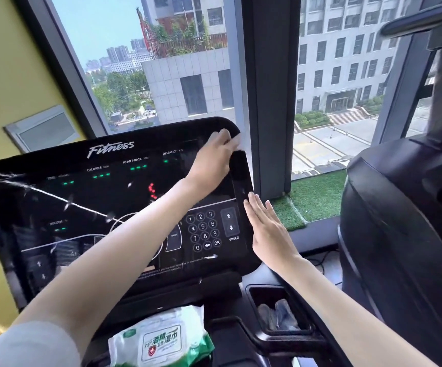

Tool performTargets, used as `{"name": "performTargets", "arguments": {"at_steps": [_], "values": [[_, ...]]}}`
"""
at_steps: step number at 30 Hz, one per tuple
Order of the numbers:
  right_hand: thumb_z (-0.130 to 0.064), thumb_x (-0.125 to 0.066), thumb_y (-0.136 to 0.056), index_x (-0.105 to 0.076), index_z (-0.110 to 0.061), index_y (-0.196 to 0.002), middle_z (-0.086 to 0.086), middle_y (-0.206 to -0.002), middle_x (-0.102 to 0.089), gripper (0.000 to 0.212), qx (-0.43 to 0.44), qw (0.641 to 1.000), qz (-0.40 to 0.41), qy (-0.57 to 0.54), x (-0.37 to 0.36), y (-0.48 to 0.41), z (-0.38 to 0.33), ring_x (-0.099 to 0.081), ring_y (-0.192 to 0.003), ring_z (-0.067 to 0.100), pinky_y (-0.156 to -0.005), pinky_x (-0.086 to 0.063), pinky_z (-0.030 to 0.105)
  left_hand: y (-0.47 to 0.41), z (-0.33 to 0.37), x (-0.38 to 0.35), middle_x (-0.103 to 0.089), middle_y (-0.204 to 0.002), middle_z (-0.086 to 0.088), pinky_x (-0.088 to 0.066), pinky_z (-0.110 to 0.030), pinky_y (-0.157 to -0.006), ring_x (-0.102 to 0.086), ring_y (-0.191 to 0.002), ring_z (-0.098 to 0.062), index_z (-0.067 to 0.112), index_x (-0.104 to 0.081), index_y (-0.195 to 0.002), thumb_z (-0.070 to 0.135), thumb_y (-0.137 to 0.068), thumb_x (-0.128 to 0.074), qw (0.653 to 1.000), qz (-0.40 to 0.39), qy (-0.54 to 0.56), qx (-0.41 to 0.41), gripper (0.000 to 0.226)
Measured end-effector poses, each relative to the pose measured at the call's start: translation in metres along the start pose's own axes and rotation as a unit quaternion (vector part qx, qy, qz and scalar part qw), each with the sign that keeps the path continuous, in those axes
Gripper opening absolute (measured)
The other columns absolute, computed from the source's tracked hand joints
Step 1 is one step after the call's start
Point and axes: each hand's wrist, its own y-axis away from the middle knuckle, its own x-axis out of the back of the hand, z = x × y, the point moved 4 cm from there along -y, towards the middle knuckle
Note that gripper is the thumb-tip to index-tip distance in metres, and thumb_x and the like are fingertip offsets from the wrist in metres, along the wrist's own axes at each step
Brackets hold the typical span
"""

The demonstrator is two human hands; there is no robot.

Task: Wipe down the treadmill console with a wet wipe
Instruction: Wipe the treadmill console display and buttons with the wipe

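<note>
The black treadmill console fills the lower left, with green readouts, the word Fitness and a number keypad. My left hand reaches across to the console's upper right corner and presses a blurred white wet wipe against it. My right hand is flat with fingers straight, its fingertips touching the console's right edge beside the speed arrows. A green and white pack of wet wipes lies on the ledge below the console.
A tray pocket to the right of the pack holds crumpled grey items. A second black machine stands close on the right. Large windows and a dark pillar rise behind the console; a yellow wall is at the left.
</note>
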Motion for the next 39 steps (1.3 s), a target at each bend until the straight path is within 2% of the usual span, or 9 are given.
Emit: {"name": "performTargets", "arguments": {"at_steps": [4,9,11,14,20,26,33,37,39], "values": [[0.015,-0.064,-0.063,-0.032,0.003,-0.141,0.016,-0.151,-0.026,0.085,0.006,1.0,-0.005,0.008,-0.003,0.0,0.003,-0.025,-0.139,0.026,-0.116,-0.009,0.035,0.031,0.033,-0.021,-0.047,-0.095,-0.006,-0.048,-0.038,-0.064,-0.043,-0.09,-0.02,0.009,-0.059,-0.115,-0.011,-0.081,-0.046,0.966,-0.176,-0.027,-0.186,0.042],[0.016,-0.065,-0.06,-0.034,0.003,-0.14,0.017,-0.149,-0.03,0.087,0.001,1.0,0.0,0.013,-0.002,0.0,0.002,-0.029,-0.138,0.026,-0.113,-0.022,0.04,0.001,-0.002,-0.005,-0.042,-0.085,-0.002,-0.048,-0.033,-0.061,-0.036,-0.077,-0.012,0.009,-0.062,-0.114,-0.01,-0.085,-0.051,1.0,0.003,0.016,0.024,0.036],[0.016,-0.067,-0.058,-0.035,0.004,-0.139,0.018,-0.148,-0.032,0.087,0.001,1.0,-0.004,0.022,-0.002,0.0,0.001,-0.031,-0.137,0.027,-0.112,-0.024,0.042,0.01,0.01,-0.012,-0.046,-0.087,-0.005,-0.049,-0.036,-0.062,-0.038,-0.077,-0.016,0.007,-0.061,-0.112,-0.014,-0.081,-0.051,0.999,-0.028,0.007,-0.034,0.038],[0.013,-0.07,-0.056,-0.037,0.006,-0.137,0.02,-0.147,-0.033,0.088,0.003,0.999,-0.006,0.047,-0.001,-0.001,0.0,-0.033,-0.135,0.029,-0.11,-0.024,0.044,0.033,0.034,-0.025,-0.047,-0.095,-0.006,-0.048,-0.036,-0.063,-0.043,-0.088,-0.018,0.01,-0.058,-0.114,-0.013,-0.08,-0.047,0.972,-0.161,-0.018,-0.168,0.042],[0.015,-0.066,-0.058,-0.033,0.006,-0.139,0.02,-0.148,-0.03,0.088,0.011,0.999,-0.004,0.05,0.002,0.0,-0.001,-0.03,-0.137,0.029,-0.112,-0.019,0.043,-0.002,0.004,-0.006,-0.046,-0.087,-0.006,-0.049,-0.033,-0.064,-0.04,-0.074,-0.013,0.007,-0.063,-0.11,-0.003,-0.089,-0.053,0.999,0.0,0.035,0.021,0.025],[0.016,-0.066,-0.06,-0.049,0.005,-0.13,0.018,-0.138,-0.048,0.072,-0.006,0.999,0.05,0.01,0.001,0.021,0.001,-0.043,-0.13,0.026,-0.113,-0.019,0.039,0.059,0.045,-0.045,-0.048,-0.102,-0.008,-0.05,-0.038,-0.058,-0.045,-0.094,-0.022,0.008,-0.056,-0.115,-0.01,-0.079,-0.052,0.983,-0.134,0.003,-0.126,0.041],[0.013,-0.069,-0.058,-0.056,0.003,-0.123,0.017,-0.133,-0.053,0.067,-0.012,0.999,0.022,0.035,-0.015,0.037,-0.005,-0.049,-0.125,0.026,-0.112,-0.017,0.039,0.023,0.014,-0.027,-0.048,-0.088,-0.007,-0.05,-0.038,-0.059,-0.041,-0.076,-0.017,0.006,-0.062,-0.111,-0.012,-0.083,-0.055,0.997,0.013,0.056,0.042,0.034],[0.012,-0.069,-0.059,-0.054,0.004,-0.125,0.018,-0.138,-0.048,0.069,-0.017,0.999,0.004,0.036,-0.018,0.041,-0.004,-0.045,-0.128,0.027,-0.114,-0.013,0.038,0.069,0.05,-0.05,-0.048,-0.099,-0.009,-0.05,-0.04,-0.059,-0.044,-0.089,-0.022,0.007,-0.057,-0.114,-0.015,-0.076,-0.049,0.983,-0.136,0.034,-0.12,0.045],[0.012,-0.07,-0.059,-0.052,0.005,-0.127,0.019,-0.139,-0.045,0.071,-0.012,0.999,0.002,0.041,-0.019,0.042,-0.004,-0.043,-0.13,0.027,-0.114,-0.013,0.039,0.064,0.046,-0.048,-0.047,-0.099,-0.008,-0.05,-0.04,-0.059,-0.042,-0.089,-0.02,0.009,-0.057,-0.115,-0.015,-0.078,-0.047,0.984,-0.131,0.038,-0.112,0.045]]}}
